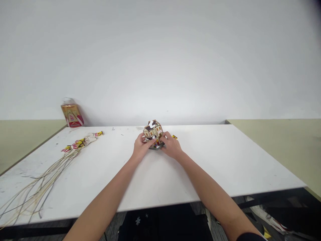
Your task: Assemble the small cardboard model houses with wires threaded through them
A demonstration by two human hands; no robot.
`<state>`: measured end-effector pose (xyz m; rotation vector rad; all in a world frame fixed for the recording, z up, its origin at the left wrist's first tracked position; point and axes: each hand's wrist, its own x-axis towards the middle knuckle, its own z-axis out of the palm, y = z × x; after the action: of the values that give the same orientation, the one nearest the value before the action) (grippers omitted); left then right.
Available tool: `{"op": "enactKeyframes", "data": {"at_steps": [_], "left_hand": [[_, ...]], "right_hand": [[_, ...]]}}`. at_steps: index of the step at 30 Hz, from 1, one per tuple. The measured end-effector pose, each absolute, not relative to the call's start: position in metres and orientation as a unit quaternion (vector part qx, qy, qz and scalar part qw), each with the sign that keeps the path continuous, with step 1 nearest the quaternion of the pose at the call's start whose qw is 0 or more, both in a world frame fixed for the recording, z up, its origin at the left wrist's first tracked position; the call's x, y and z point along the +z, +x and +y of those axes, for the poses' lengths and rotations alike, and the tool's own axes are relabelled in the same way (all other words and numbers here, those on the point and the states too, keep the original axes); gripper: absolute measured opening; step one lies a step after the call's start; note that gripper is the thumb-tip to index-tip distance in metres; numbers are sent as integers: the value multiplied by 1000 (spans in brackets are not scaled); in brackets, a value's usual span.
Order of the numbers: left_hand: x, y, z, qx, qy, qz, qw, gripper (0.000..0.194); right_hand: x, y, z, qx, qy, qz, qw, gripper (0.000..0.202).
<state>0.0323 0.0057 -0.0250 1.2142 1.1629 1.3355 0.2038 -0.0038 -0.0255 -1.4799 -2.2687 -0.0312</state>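
A small model house [153,130] with beige walls, a dark roof with white patches and a grey base is held up between both hands at the middle of the table. My left hand [142,144] grips its left side, with the thumb across the front. From the right, my right hand [171,145] has its fingers closed on the house's right wall near the base. A small yellow and black piece [175,137] shows just behind my right hand; most of it is hidden.
On the left of the white table [213,160] lie several red, white and yellow tags [80,143] with long thin strings [50,174] trailing to the front edge. A bottle with a white cap [71,113] stands at the back left corner, by the wall.
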Motion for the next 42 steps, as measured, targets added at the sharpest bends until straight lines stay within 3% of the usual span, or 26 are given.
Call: {"op": "enactKeyframes", "data": {"at_steps": [22,28,31,37,42], "left_hand": [[-14,31,8,590,402,496,494,60],[-15,30,10,613,367,516,473,58],[-13,28,11,629,333,516,477,56],[-9,23,14,628,291,506,515,53],[-8,24,13,631,286,500,520,53]], "right_hand": [[-32,219,5,-49,-510,-796,322,26],[-30,220,8,-24,-422,-778,465,23],[-25,216,6,82,-379,-735,557,19],[-10,209,3,444,-289,-494,690,28],[-2,218,7,540,-265,-304,739,39]]}}
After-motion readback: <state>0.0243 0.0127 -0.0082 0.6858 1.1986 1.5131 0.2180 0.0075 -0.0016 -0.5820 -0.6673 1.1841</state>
